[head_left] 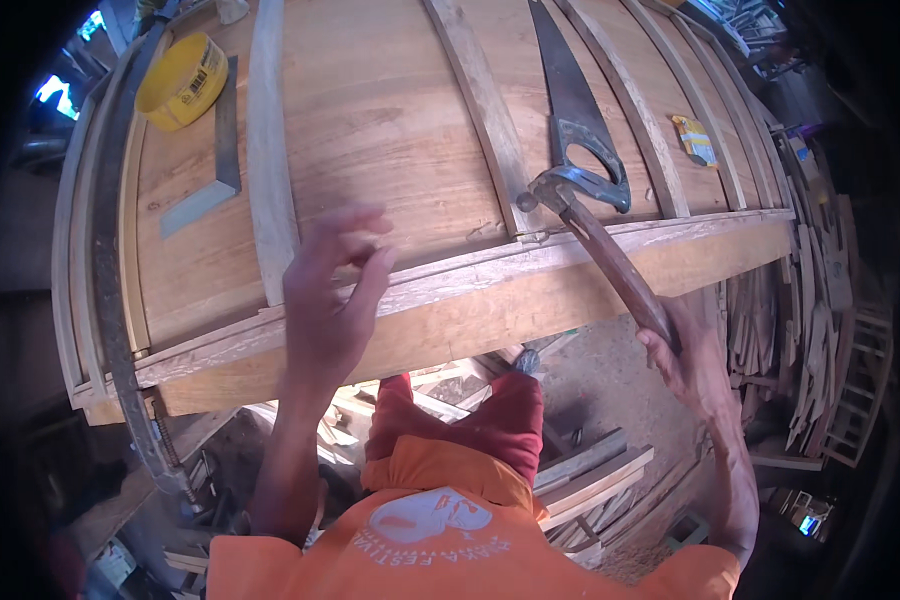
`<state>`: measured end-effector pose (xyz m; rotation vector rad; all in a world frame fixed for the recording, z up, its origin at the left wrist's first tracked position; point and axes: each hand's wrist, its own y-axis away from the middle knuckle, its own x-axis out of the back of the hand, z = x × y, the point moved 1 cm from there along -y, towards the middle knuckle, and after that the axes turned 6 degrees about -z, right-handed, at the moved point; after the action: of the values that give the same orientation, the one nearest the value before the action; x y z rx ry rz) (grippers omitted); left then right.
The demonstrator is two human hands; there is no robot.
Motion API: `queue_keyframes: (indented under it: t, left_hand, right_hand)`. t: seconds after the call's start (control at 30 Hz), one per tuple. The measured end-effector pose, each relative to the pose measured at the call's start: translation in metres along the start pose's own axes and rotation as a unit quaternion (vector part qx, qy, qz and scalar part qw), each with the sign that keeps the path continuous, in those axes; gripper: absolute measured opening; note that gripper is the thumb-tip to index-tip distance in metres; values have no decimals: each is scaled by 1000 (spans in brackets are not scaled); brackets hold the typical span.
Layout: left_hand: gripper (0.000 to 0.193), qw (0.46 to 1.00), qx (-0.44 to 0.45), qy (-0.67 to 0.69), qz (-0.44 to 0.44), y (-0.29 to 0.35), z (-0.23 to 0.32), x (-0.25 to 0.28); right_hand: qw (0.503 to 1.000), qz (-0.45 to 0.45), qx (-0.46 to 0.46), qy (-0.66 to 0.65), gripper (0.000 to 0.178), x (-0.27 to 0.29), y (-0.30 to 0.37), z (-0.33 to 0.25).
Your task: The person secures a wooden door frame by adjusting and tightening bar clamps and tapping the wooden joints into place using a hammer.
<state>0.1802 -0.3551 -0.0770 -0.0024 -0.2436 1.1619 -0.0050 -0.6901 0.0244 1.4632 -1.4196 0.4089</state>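
Observation:
My right hand (pixel 692 365) is wrapped round the lower end of a hammer's (pixel 615 262) wooden handle. The hammer's metal head is raised at the wooden panel's near edge, just below a handsaw (pixel 575 115). My left hand (pixel 332 290) hovers over the panel's front rail (pixel 440 280), left of the hammer. Its fingers are bent and its thumb comes up against a fingertip, somewhat blurred; anything pinched there is too small to make out. The large wooden panel (pixel 380 130) has long strips (pixel 480 110) running across it.
At the left lie a yellow round container (pixel 182 82) and a try square (pixel 205 200). A long metal bar clamp (pixel 115 290) grips the panel's left side. A small yellow packet (pixel 695 141) rests at the right. Timber offcuts (pixel 595 475) lie on the floor; boards (pixel 810 330) stack at right.

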Motion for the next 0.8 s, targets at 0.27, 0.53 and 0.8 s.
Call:
queue_keyframes:
  t: [0.27, 0.53, 0.8]
  left_hand:
    - [39, 984, -35, -147, -95, -69, -19, -75]
    - [62, 986, 25, -140, -86, -101, -35, -118]
    - [88, 988, 66, -90, -110, -121, -48, -126]
  right_hand:
    - [1000, 5, -24, -1, 45, -13, 19, 27]
    - [998, 17, -49, -20, 46, -44, 29, 44]
    - [981, 82, -77, -159, 48, -102, 25, 29]
